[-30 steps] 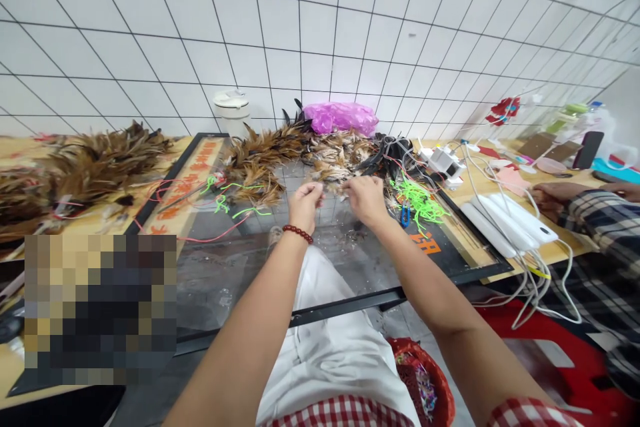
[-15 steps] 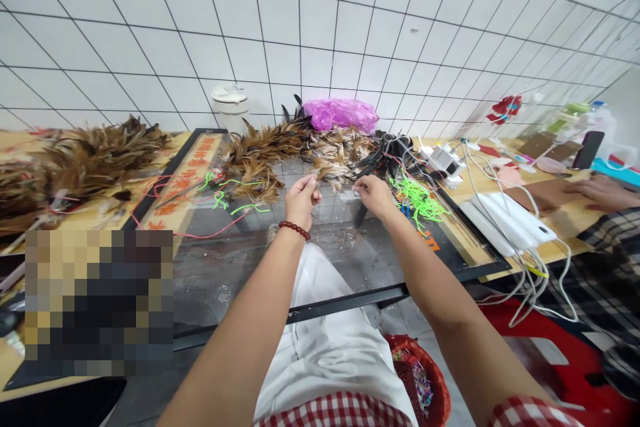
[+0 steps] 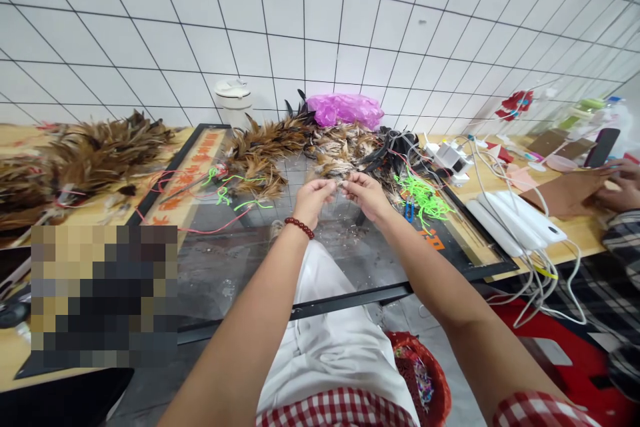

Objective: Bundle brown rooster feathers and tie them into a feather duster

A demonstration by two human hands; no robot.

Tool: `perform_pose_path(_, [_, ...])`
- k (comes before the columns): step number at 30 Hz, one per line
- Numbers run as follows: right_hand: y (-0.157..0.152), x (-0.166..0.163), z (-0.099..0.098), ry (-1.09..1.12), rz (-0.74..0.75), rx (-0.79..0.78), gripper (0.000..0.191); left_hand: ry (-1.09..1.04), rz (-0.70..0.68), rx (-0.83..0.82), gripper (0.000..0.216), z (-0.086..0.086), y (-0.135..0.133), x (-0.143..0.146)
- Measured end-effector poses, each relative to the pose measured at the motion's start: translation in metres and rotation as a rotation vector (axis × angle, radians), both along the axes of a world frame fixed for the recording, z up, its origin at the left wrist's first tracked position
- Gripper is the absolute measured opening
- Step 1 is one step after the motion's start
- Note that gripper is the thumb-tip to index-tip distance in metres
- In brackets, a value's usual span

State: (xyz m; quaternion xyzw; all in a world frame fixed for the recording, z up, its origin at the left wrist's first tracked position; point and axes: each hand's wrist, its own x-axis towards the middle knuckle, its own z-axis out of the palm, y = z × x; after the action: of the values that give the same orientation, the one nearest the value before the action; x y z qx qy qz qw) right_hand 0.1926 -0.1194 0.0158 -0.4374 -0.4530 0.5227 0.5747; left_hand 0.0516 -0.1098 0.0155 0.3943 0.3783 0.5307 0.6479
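Observation:
My left hand (image 3: 313,201), with a beaded bracelet (image 3: 300,227) at its wrist, is closed in a pinch over the dark glass-topped frame (image 3: 215,280). My right hand (image 3: 367,195) pinches close beside it, fingertips almost touching the left ones. Whatever lies between the fingertips is too small to make out. Just beyond them is a pile of pale and brown feathers (image 3: 340,153), with a brown feather strip (image 3: 270,147) to its left. Black feathers (image 3: 395,147) lie to the right, near a tangle of bright green strings (image 3: 425,200).
A pink plastic bag (image 3: 345,110) and a white lidded container (image 3: 233,101) stand by the tiled wall. More brown feathers (image 3: 110,150) cover the left table. White power strips (image 3: 520,220) with cables lie right, near a co-worker's hand (image 3: 623,187). Below is a red bin (image 3: 440,373).
My hands have come together from a gap apart, the right moving left to meet the left. At far right, the co-worker's hand has lifted with the brown sheet.

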Motion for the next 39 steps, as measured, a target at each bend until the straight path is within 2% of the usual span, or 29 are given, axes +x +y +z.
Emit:
perform_pose_path(3, [0.003,0.002,-0.003,-0.035,-0.024,0.051,0.028,0.082,-0.048,0.037,0.016,-0.001,-0.002,0.002])
perform_pose_path(5, [0.006,0.005,-0.004,-0.044,-0.072,0.019,0.027,0.089,-0.013,0.067,0.015,-0.002,-0.002,0.003])
perform_pose_path(8, [0.01,0.011,-0.005,-0.048,-0.238,-0.015,0.027,0.099,0.055,0.073,0.016,-0.003,0.0,0.003])
perform_pose_path(10, [0.011,0.013,-0.004,-0.004,-0.267,-0.015,0.027,0.097,0.109,0.052,0.016,-0.004,0.002,0.002])
perform_pose_path(13, [0.007,0.01,0.0,0.131,-0.15,-0.032,0.029,0.062,0.129,0.032,0.019,-0.004,0.003,0.002])
perform_pose_path(17, [0.0,0.004,0.004,0.169,-0.017,-0.044,0.03,0.009,-0.004,0.074,0.023,-0.004,0.001,0.001])
perform_pose_path(19, [0.0,0.003,0.002,0.143,0.03,-0.055,0.029,-0.002,-0.026,0.079,0.023,-0.005,0.001,0.002])
perform_pose_path(22, [0.004,0.007,-0.003,0.023,0.039,-0.096,0.023,0.007,0.066,0.058,0.02,-0.009,0.004,0.002])
perform_pose_path(24, [0.008,0.012,-0.008,-0.169,-0.083,-0.051,0.019,0.032,0.151,0.049,0.016,-0.012,0.009,0.002])
perform_pose_path(26, [0.009,0.015,-0.009,-0.446,-0.254,0.113,0.022,0.095,0.225,0.08,0.011,-0.016,0.013,0.001])
perform_pose_path(28, [0.006,0.015,-0.007,-0.682,-0.358,0.33,0.025,0.212,0.277,0.155,0.008,-0.019,0.016,0.0])
perform_pose_path(30, [0.001,0.012,-0.003,-0.798,-0.351,0.484,0.024,0.341,0.305,0.249,0.007,-0.021,0.017,-0.002])
perform_pose_path(32, [-0.004,0.007,0.0,-0.847,-0.281,0.556,0.022,0.42,0.309,0.347,0.007,-0.021,0.016,-0.002])
perform_pose_path(34, [-0.005,0.003,-0.001,-0.892,-0.193,0.56,0.021,0.441,0.299,0.429,0.007,-0.02,0.014,-0.001])
perform_pose_path(36, [-0.004,0.002,-0.004,-0.908,-0.143,0.498,0.018,0.426,0.285,0.468,0.006,-0.018,0.012,0.0])
perform_pose_path(39, [0.001,0.004,-0.008,-0.772,-0.168,0.331,0.018,0.294,0.294,0.382,0.004,-0.014,0.011,0.002])
